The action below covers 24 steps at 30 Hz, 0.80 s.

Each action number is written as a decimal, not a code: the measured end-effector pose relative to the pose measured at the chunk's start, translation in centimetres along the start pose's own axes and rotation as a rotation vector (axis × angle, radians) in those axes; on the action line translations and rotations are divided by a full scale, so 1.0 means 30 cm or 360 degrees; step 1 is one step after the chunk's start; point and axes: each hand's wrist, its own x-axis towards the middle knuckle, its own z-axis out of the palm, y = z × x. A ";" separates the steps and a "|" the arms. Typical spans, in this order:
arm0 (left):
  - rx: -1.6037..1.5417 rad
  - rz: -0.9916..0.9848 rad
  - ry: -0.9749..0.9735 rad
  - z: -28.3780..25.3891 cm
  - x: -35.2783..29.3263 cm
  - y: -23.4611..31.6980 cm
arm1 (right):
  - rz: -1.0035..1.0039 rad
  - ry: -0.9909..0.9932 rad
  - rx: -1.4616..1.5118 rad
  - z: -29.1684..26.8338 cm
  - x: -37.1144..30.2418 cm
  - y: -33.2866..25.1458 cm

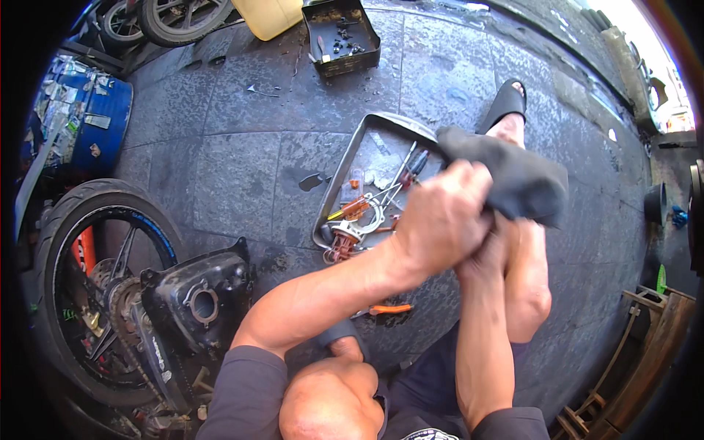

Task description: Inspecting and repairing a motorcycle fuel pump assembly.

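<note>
A dark grey cloth [524, 176], smeared by motion, is bunched up in front of me. My left hand [446, 213] is closed in a fist at its near left edge. Just below and partly behind it, my right hand [488, 251] also grips the cloth, its fingers mostly hidden. Both hands press close together above the right side of a metal tray [340, 176]. Inside the tray lie a screwdriver with a yellow and orange handle [348, 207], a pale ring-shaped part [372, 220] and several other tools and small parts.
Orange-handled pliers [390, 309] lie near my foot. To the left stand a motorcycle wheel [51, 271], a black tank-like part [227, 282] and a blue drum [110, 121]. Ahead are a black box [350, 66] with small parts and a yellow container [270, 16]. A wooden bench [653, 352] stands right.
</note>
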 end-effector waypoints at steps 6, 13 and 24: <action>0.0278 -0.0161 -0.0280 -0.173 -0.217 -0.157 | -0.0623 -0.1103 -0.1830 -0.122 0.169 0.169; 0.1299 0.0040 -0.0921 -0.104 -0.567 -0.436 | -0.1498 -0.0935 -0.3022 -0.036 0.055 0.039; 0.0924 -0.0205 -0.0373 -0.080 -0.591 -0.459 | -0.0818 -0.0836 -0.3305 -0.254 -0.142 0.180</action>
